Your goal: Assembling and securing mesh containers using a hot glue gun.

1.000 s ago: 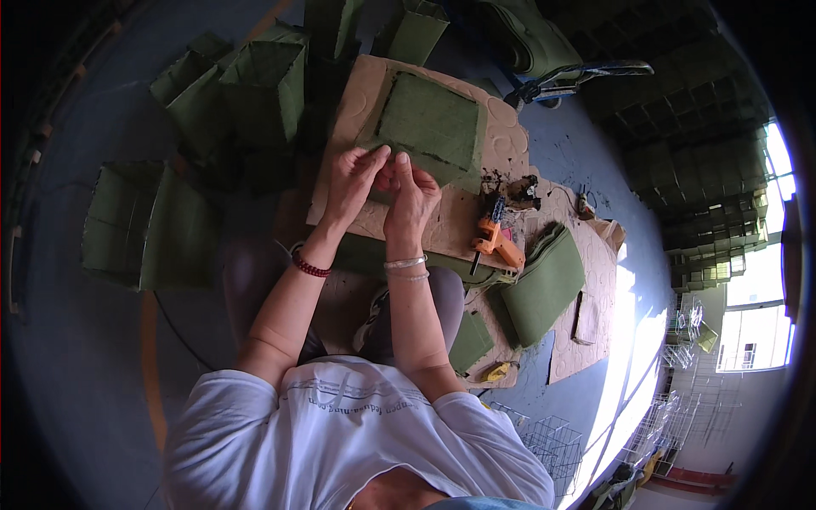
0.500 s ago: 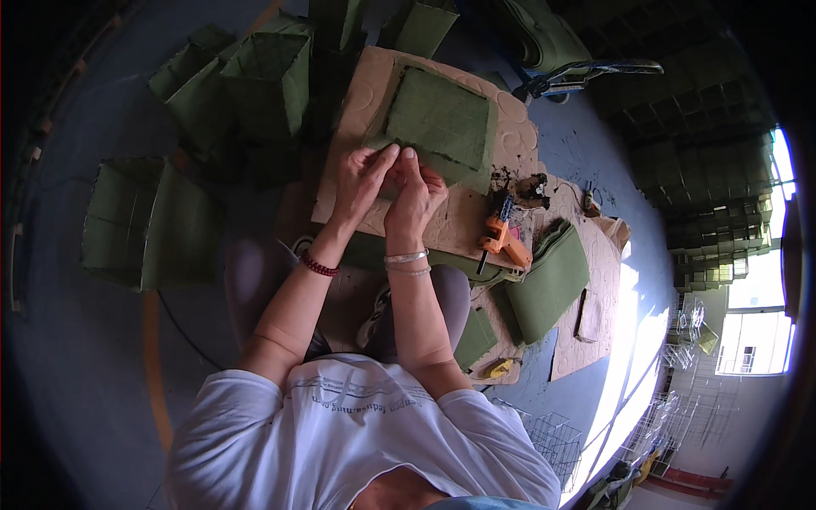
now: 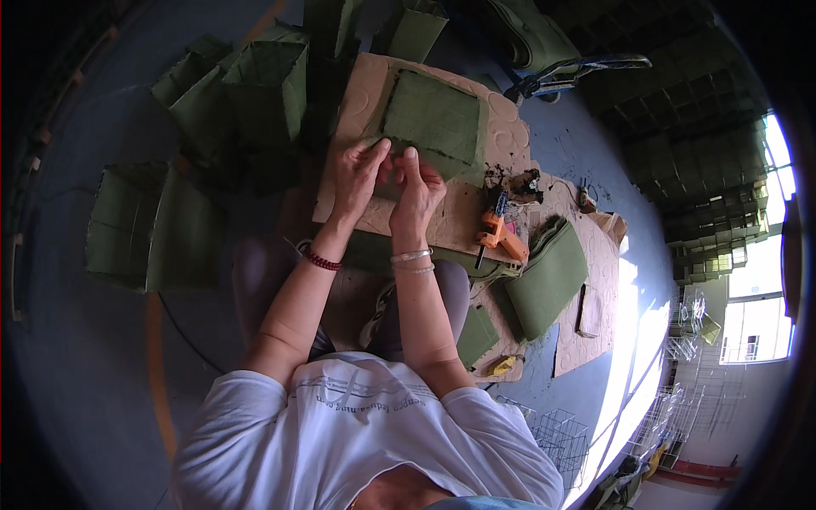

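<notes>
A square green fabric box (image 3: 432, 119) lies on the cardboard-topped work surface in front of me, its upper face edged with dark seams. My left hand (image 3: 360, 174) is closed at its near left corner, thumb and fingertips pinching the fabric edge. Just to the right, my right hand (image 3: 416, 189) is closed too, thumb against curled fingers beside the same near edge. What lies between the right fingertips is too small to make out. An orange glue gun (image 3: 501, 236) rests on the surface's right side, out of both hands' touch.
Open green fabric boxes (image 3: 123, 225) stand on the floor at left. Folded green fabric (image 3: 548, 280) and a yellow object (image 3: 503, 365) lie on cardboard at right. Wire frames (image 3: 557, 442) are at lower right. Stacked green boxes (image 3: 688, 144) fill the far right.
My hands have moved slightly apart at the fingertips, the left thumb shifting left along the box's near edge. The whole view has shifted a little.
</notes>
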`<state>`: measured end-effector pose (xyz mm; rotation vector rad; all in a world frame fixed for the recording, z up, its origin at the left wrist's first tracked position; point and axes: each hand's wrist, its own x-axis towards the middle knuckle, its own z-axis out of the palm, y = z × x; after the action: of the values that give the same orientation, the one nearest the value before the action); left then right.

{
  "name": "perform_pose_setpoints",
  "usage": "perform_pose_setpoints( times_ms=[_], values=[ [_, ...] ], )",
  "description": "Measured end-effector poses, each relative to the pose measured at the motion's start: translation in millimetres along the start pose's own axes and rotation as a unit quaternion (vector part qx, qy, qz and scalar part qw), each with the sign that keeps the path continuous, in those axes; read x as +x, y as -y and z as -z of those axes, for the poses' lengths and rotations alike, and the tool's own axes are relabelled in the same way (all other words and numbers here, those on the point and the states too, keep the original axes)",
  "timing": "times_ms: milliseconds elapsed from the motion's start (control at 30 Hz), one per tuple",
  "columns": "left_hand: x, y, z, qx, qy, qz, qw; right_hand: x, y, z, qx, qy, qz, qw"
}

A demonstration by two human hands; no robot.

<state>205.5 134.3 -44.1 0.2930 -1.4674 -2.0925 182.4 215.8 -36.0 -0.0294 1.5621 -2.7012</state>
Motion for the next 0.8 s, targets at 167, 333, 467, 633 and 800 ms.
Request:
perform_pose_setpoints(
  times_ms=[167,333,467,633,800],
  values=[
    [-1.4,-2.3,2.2,0.009,0.007,0.003,1.0,1.7,2.8,7.3,-0.021,-0.041,0.01,0.999],
    [-2.6,-1.5,0.9,0.003,0.013,-0.005,1.0,4.2,-2.3,9.1,-0.013,-0.04,0.017,0.999],
    [-0.8,-2.4,1.4,0.004,0.02,-0.019,1.0,6.2,2.9,33.9,-0.05,0.052,0.009,0.997],
    [-0.4,-0.4,4.6,-0.013,0.034,-0.015,0.999,34.1,42.5,72.1,-0.052,-0.083,-0.008,0.995],
    [0.7,1.6,2.9,-0.014,0.034,-0.013,0.999,58.9,48.7,68.0,-0.11,-0.009,-0.019,0.994]
  ],
)
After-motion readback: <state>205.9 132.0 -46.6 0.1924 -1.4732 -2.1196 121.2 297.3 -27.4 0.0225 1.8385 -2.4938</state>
